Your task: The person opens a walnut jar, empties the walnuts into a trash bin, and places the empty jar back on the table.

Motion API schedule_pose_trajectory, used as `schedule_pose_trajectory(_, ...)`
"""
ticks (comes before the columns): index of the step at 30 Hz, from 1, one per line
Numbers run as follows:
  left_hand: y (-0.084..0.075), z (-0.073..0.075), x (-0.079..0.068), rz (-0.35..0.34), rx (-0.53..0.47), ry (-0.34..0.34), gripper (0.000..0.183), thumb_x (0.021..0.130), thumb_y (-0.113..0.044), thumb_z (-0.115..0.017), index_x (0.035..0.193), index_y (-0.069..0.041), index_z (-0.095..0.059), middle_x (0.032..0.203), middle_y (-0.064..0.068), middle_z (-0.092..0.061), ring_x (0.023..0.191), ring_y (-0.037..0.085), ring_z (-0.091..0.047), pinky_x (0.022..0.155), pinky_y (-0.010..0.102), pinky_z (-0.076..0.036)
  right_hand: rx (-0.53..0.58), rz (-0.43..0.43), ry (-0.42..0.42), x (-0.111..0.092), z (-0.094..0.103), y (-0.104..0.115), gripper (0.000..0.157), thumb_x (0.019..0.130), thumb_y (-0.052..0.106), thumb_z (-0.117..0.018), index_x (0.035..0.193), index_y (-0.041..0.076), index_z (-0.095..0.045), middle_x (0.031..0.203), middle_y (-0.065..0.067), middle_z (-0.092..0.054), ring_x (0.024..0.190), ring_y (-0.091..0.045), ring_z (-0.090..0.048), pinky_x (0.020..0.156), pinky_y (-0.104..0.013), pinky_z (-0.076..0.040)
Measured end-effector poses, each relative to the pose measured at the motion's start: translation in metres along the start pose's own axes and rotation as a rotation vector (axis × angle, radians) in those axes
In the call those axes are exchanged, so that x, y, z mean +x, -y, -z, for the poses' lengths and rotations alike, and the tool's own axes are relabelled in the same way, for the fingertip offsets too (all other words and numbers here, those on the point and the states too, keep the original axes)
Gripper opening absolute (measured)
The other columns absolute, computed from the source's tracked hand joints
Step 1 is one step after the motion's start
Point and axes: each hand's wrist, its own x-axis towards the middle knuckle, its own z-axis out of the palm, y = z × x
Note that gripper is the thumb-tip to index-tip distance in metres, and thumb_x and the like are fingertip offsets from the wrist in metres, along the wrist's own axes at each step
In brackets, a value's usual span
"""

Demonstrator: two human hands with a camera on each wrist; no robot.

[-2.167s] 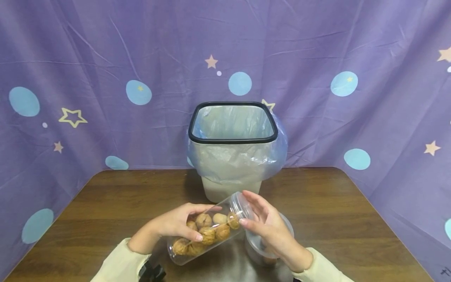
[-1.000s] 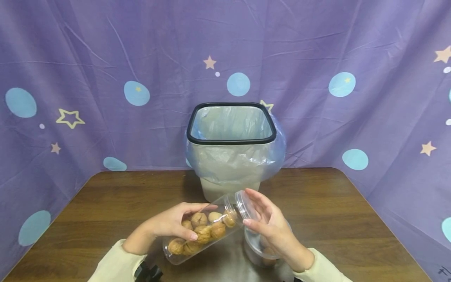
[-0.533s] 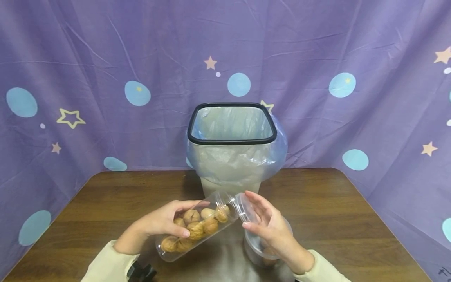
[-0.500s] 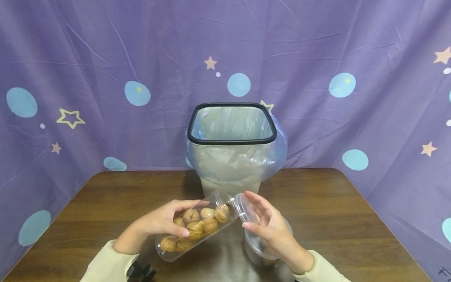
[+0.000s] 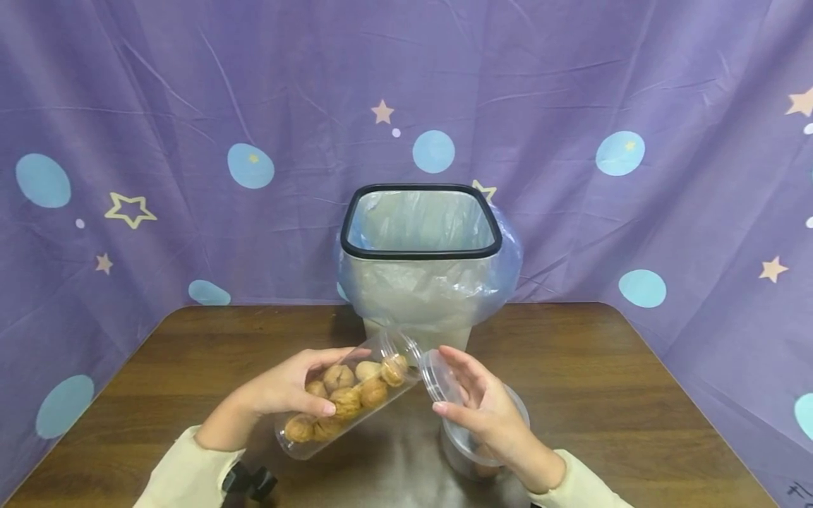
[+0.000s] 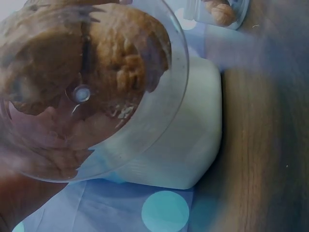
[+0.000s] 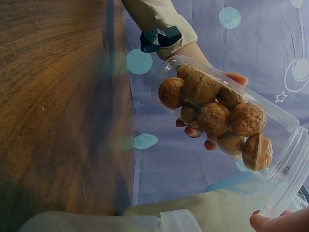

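In the head view my left hand [image 5: 288,386] grips a clear plastic jar [image 5: 389,344] from its left side. Several walnuts [image 5: 346,402] lie inside, and the jar tilts with its mouth up to the right. Thumb and fingers of my right hand [image 5: 492,413] hold a clear round lid [image 5: 438,379], which stands a small gap off the jar's mouth. Below that hand is a second clear container [image 5: 468,462], partly hidden by it, with something brown inside. The right wrist view shows the walnuts [image 7: 215,118] piled along the jar's length.
Behind the hands, on the wooden table [image 5: 222,353], stands a pale trash bin [image 5: 416,339] with a black rim and a bluish plastic liner [image 5: 432,286]. A purple patterned curtain [image 5: 305,85] hangs around the table. A black strap device [image 5: 249,482] sits at the left wrist.
The lid has come away from the jar's mouth. My left hand has drawn the jar to the left and slightly up, while my right hand stays nearly in place with the lid.
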Motion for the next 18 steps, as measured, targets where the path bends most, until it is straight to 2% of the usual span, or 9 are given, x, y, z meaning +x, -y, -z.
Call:
schedule_pose_trajectory(5,-0.0037,0.0020,-0.0011,-0.004,0.006,-0.013,0.076,0.076,-0.006,-0.068,0.144,0.002,-0.033,0.136,0.021,-0.049,0.116,0.018,-0.056,0.099,0.028,-0.043,-0.012,-0.017,-0.001,0.0002,-0.0007,0.0009,0.071,0.080,0.001,-0.069,0.137,-0.016,-0.029,0.142,-0.035,-0.030,0.127,-0.007,-0.043,0.105,-0.016,-0.030)
schedule_pose_trajectory(9,-0.0062,0.0038,-0.0027,-0.009,0.041,-0.028,0.077,0.076,-0.008,-0.069,0.144,-0.002,-0.035,0.134,0.015,-0.052,0.115,0.018,-0.057,0.099,0.028,-0.044,-0.019,-0.041,-0.013,-0.0009,-0.0020,0.0007,0.073,0.080,0.003,-0.070,0.138,-0.015,-0.029,0.144,-0.034,-0.028,0.126,-0.006,-0.043,0.105,-0.015,-0.029)
schedule_pose_trajectory(14,-0.0070,0.0054,-0.0063,-0.025,0.064,-0.044,0.076,0.076,-0.009,-0.069,0.144,-0.001,-0.035,0.134,0.014,-0.053,0.115,0.018,-0.057,0.099,0.027,-0.044,0.037,-0.051,-0.010,-0.0022,-0.0058,-0.0027,0.078,0.079,0.004,-0.071,0.138,-0.017,-0.026,0.144,-0.036,-0.025,0.120,-0.007,-0.048,0.102,-0.017,-0.035)
schedule_pose_trajectory(18,-0.0094,0.0068,-0.0090,-0.036,0.049,-0.056,0.075,0.077,-0.009,-0.068,0.144,-0.001,-0.035,0.134,0.014,-0.053,0.115,0.020,-0.057,0.098,0.029,-0.044,0.051,-0.050,-0.006,-0.0028,-0.0090,-0.0048,0.078,0.078,0.004,-0.072,0.137,-0.017,-0.026,0.144,-0.038,-0.022,0.124,-0.007,-0.044,0.104,-0.017,-0.033)
